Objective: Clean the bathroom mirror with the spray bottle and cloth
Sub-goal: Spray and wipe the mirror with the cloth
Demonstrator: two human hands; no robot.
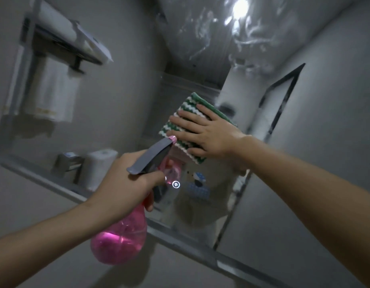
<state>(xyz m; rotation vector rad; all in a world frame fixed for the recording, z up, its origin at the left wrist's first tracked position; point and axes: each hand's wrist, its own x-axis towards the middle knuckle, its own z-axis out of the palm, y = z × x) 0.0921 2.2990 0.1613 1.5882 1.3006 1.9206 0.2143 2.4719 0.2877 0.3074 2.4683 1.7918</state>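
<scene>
Mirror (121, 104): is being shown mounted on the grey wall, tilted in the head view; wet streaks and a bright light glare are being seen in its upper right part
Cloth (185, 113): a green and white zigzag-striped cloth is being pressed flat against the mirror glass, near the right edge of the mirror
Right hand (207, 134): is being laid on the cloth with fingers straight and spread, palm down; the grip is wide, nothing is being clasped
Spray bottle (119, 242): a pink translucent bottle with a grey trigger head is being held up in front of the lower part of the mirror, its nozzle just beside the lower left edge of the cloth
Left hand (126, 183): the grip is being wrapped round the bottle's neck, fingers curled at the trigger
Reflections: a white towel (53, 96) hanging from a rack and a paper roll (101, 167) are being seen blurred in the glass
</scene>
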